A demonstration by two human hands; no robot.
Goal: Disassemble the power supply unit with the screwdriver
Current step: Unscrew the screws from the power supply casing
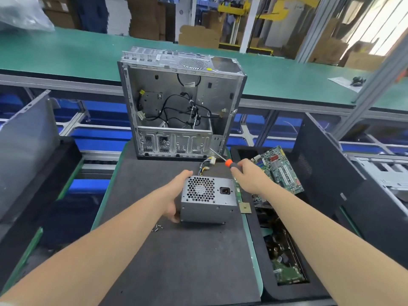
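The power supply (208, 198) is set on the dark mat (176, 261), just in front of the gutted computer case (181, 102), with its fan grille and mains socket turned upward and its bundle of wires (207, 164) trailing off the far side. It is gripped at its left side by the left hand (175, 195), with fingers hooked over the far top edge and the thumb low at the near corner. The screwdriver (229, 162) is held in the right hand (247, 176), whose fingers are curled round the handle. Its shaft points up and away toward the case, clear of the box.

The step in hand is judged to be steadying and lining up: no screw is yet engaged. A few loose screws (157, 227) lie on the mat near the left wrist (whether they came from this box cannot be told). A circuit board (280, 171) lies in the bin to the right.

Next, the tip would have to be swung down onto a cover screw. Small fixings are hinted at on the near face but are too small to be made out, so the box may need turning first. The left grip should be kept firm against the twist.
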